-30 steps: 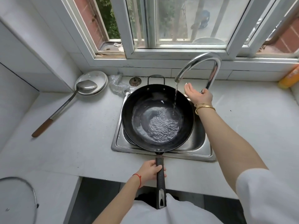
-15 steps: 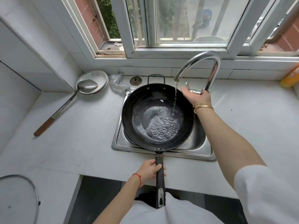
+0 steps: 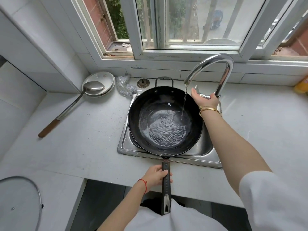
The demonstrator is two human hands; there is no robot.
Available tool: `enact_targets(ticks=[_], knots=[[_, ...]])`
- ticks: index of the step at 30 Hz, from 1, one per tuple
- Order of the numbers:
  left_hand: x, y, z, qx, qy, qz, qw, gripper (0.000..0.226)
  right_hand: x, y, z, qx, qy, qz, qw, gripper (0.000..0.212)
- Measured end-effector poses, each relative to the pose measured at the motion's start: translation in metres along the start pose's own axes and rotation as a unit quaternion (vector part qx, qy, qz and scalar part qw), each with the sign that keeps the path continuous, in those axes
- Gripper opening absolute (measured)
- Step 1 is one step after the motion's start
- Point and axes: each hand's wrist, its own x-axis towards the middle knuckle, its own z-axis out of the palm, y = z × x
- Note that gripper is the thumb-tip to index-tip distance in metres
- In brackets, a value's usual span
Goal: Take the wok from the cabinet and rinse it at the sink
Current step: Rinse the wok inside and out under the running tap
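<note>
A black wok point(image 3: 150, 104) rests over the steel sink point(image 3: 124, 144), with rippling water pooled in its bottom. My left hand point(image 3: 156, 175) grips its long black handle near the counter's front edge. A thin stream of water falls from the curved chrome faucet point(image 3: 215, 64) into the wok's right side. My right hand point(image 3: 204, 100) holds the faucet's lever at the base of the spout, fingers curled around it.
A metal ladle with a wooden handle point(image 3: 70, 108) lies on the counter at the left, its bowl in stacked white plates point(image 3: 106, 77). A steel scourer point(image 3: 125, 86) and drain plug point(image 3: 143, 83) sit behind the sink. A glass lid point(image 3: 21, 202) lies at lower left; a yellow bottle point(image 3: 302, 85) at far right.
My right hand has come down from beside the spout onto the faucet lever and closed around it. The water stream looks thinner. My left hand still holds the handle.
</note>
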Motion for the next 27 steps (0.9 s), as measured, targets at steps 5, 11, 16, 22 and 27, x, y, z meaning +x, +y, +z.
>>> enact_targets(ticks=[5, 11, 16, 22, 27], knots=[[0.001, -0.001, -0.001, -0.004, -0.003, 0.002, 1.000, 0.031, -0.009, -0.006, 0.000, 0.043, -0.034, -0.015, 0.998, 0.033], [0.002, -0.001, -0.002, -0.008, -0.005, 0.000, 1.000, 0.033, -0.014, -0.019, 0.002, -0.070, -0.007, -0.010, 0.997, 0.055], [0.005, -0.002, -0.001, -0.009, -0.002, -0.003, 1.000, 0.033, -0.040, -0.022, -0.021, -0.351, 0.037, -0.035, 0.935, 0.048], [0.006, -0.003, 0.001, -0.022, 0.003, 0.001, 1.000, 0.025, -0.093, 0.009, -0.107, -0.839, 0.090, -0.144, 0.517, 0.029], [0.010, -0.008, 0.002, -0.006, 0.017, 0.013, 1.000, 0.026, -0.139, 0.030, -0.191, -0.985, 0.044, -0.039, 0.160, 0.032]])
